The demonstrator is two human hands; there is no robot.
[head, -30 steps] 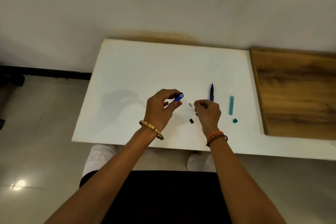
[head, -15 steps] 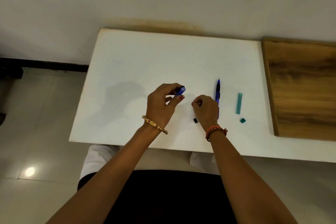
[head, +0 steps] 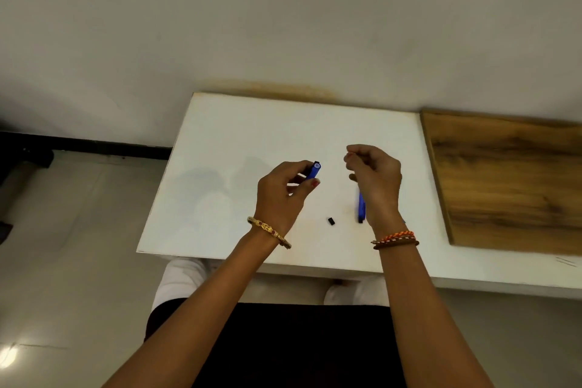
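Pen assembly at a white tabletop (head: pixel 252 135). Gripped in the left hand (head: pixel 277 192), between thumb and curled fingers: a blue pen barrel (head: pixel 313 168), held above the middle of the table, round open end tipped up and toward the right hand (head: pixel 374 179). Raised level with it and clear of the surface, fingers curled, thumb pressed to forefinger as if pinching something tiny; impossible to make out any part there.

Judged as the feeding step: bringing a small piece to the barrel's mouth. Best done by keeping the barrel steady, turning the opening squarely at the incoming fingertips, closing the gap slowly, and lining up along the bore before letting go. Worth working low over the table, so as to catch a dropped piece rather than lose it to the tiled floor.

Smooth, glossy plastic on the barrel, a slim hollow tube with a paler rim. Lying under the right wrist, partly hidden: a second blue pen (head: pixel 361 209), slender, dark at one end. On the table between the forearms, apart from both hands: a small black part (head: pixel 330 221), blocky and matte. Flat matte white underneath; butted against it on the right, a wood-grain board (head: pixel 510 186), brown and streaked. Gold bangle (head: pixel 269 230) on the left wrist, braided thread bands (head: pixel 396 239) on the right.
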